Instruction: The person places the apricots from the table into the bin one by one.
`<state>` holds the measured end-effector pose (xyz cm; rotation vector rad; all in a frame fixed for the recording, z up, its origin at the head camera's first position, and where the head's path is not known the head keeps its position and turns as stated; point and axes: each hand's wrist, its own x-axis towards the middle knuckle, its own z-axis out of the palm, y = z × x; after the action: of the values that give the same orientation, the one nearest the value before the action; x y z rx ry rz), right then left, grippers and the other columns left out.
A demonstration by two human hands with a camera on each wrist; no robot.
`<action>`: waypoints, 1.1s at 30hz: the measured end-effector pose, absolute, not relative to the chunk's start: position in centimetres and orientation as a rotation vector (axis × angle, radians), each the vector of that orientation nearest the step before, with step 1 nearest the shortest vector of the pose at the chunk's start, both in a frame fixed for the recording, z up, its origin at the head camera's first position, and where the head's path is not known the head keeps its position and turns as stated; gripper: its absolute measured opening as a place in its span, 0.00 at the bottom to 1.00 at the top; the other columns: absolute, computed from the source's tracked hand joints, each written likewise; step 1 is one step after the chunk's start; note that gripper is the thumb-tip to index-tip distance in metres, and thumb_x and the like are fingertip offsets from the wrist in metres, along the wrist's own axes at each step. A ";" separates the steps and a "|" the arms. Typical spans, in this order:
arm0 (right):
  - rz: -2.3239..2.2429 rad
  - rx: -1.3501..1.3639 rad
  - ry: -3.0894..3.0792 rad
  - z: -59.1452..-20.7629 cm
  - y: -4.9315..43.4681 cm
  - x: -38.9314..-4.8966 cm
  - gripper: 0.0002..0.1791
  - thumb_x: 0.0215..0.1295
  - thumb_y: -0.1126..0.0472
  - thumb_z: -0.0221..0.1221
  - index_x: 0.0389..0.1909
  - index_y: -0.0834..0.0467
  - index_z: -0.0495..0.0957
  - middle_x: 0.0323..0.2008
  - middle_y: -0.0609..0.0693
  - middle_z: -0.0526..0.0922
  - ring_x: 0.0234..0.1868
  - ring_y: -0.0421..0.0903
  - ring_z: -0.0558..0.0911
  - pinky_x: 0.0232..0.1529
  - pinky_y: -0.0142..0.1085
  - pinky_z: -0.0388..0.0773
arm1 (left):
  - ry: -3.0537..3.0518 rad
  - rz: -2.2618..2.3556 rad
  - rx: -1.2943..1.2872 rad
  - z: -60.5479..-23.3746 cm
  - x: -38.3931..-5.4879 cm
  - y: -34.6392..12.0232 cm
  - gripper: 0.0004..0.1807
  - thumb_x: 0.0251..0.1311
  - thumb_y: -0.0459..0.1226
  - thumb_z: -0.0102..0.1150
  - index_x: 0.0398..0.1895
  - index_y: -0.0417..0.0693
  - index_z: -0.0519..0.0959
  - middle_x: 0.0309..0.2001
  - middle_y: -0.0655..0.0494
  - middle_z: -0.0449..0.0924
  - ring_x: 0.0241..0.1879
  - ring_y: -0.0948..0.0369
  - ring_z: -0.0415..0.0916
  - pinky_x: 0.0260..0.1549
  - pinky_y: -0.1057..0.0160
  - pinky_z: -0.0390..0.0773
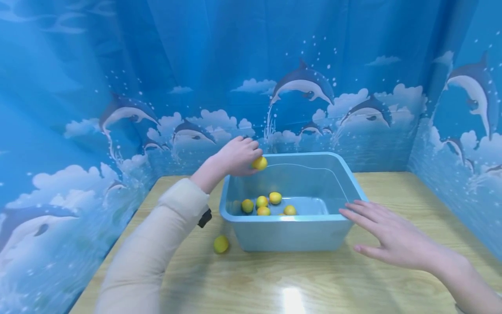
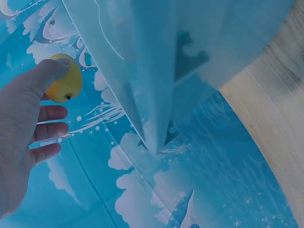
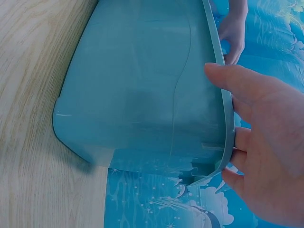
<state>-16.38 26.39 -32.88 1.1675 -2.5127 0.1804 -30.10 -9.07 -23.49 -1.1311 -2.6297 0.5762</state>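
My left hand [image 1: 240, 155] is over the back left rim of a light blue plastic bin [image 1: 288, 235]. Its thumb and forefinger pinch a small yellow lemon-like fruit [image 2: 66, 80], while the other fingers extend apart from it in the left wrist view. Several similar yellow fruits [image 1: 275, 198] lie on the bin's floor toward the left. At the bin's front right corner, my right hand [image 1: 400, 237] has its fingers spread, fingertips right at the rim [image 3: 228, 114]. One more yellow fruit [image 1: 221, 244] rests on the table outside the bin, near its front left corner.
The bin stands on a light wooden table [image 1: 251, 283]. Blue curtains [image 1: 219, 65] printed with dolphins and clouds enclose the back and both sides. A small black object [image 1: 205, 217] shows beneath my left sleeve [image 1: 157, 244].
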 end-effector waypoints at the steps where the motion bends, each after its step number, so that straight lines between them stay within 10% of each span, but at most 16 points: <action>1: 0.181 1.167 -2.512 -32.9 26.4 -16.4 0.43 0.52 0.46 0.65 0.68 0.50 0.59 0.61 0.56 0.68 0.60 0.57 0.67 0.63 0.22 0.33 | -2.634 0.584 -1.124 -23.4 -30.2 -9.0 0.21 0.57 0.52 0.57 0.46 0.49 0.76 0.41 0.54 0.75 0.42 0.56 0.69 0.44 0.59 0.69; 33: 0.194 1.160 -2.507 -33.1 26.4 -16.5 0.44 0.50 0.47 0.67 0.68 0.51 0.60 0.62 0.55 0.67 0.61 0.56 0.66 0.62 0.21 0.33 | -2.654 0.537 -1.055 -22.5 -29.2 -10.8 0.21 0.60 0.50 0.56 0.49 0.45 0.76 0.48 0.50 0.77 0.48 0.53 0.72 0.50 0.54 0.70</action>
<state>-16.53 26.43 -33.14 1.1597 -2.5065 0.1943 -29.21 -10.82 -22.55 -1.0550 -2.6545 0.5370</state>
